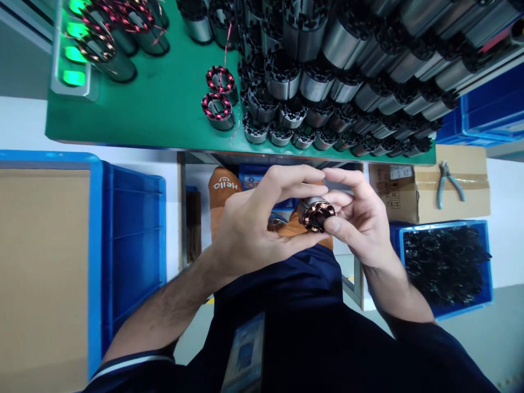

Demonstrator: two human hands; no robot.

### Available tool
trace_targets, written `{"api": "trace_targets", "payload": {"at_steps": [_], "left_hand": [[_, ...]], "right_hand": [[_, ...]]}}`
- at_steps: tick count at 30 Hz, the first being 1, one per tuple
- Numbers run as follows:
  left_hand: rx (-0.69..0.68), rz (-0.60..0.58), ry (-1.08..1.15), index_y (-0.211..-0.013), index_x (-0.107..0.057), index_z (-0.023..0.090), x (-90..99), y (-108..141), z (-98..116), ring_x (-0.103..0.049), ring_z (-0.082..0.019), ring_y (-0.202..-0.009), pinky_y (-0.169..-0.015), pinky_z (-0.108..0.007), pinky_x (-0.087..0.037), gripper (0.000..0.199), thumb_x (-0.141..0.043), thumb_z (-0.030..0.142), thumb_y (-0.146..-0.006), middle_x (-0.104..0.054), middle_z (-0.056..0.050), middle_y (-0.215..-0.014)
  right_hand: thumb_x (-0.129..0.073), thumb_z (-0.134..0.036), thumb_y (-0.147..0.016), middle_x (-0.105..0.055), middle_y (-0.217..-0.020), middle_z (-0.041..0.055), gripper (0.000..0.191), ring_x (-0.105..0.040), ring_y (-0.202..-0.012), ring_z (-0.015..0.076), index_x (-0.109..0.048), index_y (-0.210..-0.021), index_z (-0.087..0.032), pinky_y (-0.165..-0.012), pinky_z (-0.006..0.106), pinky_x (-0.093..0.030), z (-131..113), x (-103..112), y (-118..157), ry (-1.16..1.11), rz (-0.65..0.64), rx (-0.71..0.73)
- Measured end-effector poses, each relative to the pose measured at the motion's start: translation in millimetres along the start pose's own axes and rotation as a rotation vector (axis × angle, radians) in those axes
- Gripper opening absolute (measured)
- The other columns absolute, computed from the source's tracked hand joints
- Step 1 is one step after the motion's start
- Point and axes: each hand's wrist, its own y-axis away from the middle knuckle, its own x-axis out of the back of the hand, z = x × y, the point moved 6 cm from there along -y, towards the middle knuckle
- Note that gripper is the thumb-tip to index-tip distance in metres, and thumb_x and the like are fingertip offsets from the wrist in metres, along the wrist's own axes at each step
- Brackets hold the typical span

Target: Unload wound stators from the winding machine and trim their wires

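A small motor stator [314, 210] with copper windings around its end and a metal outer shell is held above my lap, its wound end tilted toward me. My left hand [257, 218] curves around it from the left, thumb below and fingers above. From the right, my right hand [360, 218] grips it, with the thumb at the rim of the wound end. The fingertips of both hands meet over the top, and part of the shell is hidden behind them.
Ahead is a green bench [164, 109] bearing rows of stators [303, 82] and two red-wound stators [218, 112]. A blue crate [133, 229] stands left. On the right, pliers [446, 183] lie on a cardboard box [470, 210], near a blue bin [488, 273] of black parts.
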Motion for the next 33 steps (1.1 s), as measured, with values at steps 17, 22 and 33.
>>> {"api": "trace_targets", "payload": {"at_steps": [17,22,33], "left_hand": [[-0.171,0.279,-0.233,-0.12,-0.087,0.036,14.4,9,6,-0.086,-0.018,-0.092,-0.081,-0.035,-0.072,0.017,-0.095,0.034,-0.106,-0.09,0.005,-0.108],[-0.141,0.25,-0.221,-0.129,-0.087,0.043,15.1,12,0,-0.089,-0.022,-0.097,-0.085,-0.042,-0.074,0.023,-0.095,0.047,-0.108,-0.091,0.006,-0.119],[-0.209,0.196,-0.22,-0.129,-0.074,0.028,3.4,3,4,-0.082,-0.022,-0.11,-0.099,-0.038,-0.072,0.023,-0.085,0.045,-0.117,-0.085,-0.005,-0.119]], "right_hand": [[-0.096,-0.051,-0.103,-0.067,-0.092,0.0017,0.021,-0.065,-0.086,0.0224,-0.083,-0.101,-0.035,-0.101,0.048,-0.071,-15,25,-4,0.109,0.394,0.289],[-0.103,-0.055,-0.093,-0.073,-0.095,0.0056,0.032,-0.072,-0.096,0.0291,-0.09,-0.115,-0.036,-0.107,0.057,-0.071,-15,1,7,0.319,0.243,0.357],[-0.102,-0.056,-0.096,-0.072,-0.091,0.005,0.026,-0.072,-0.099,0.0284,-0.09,-0.096,-0.034,-0.111,0.056,-0.07,-27,8,0,0.383,0.277,0.347]]}}
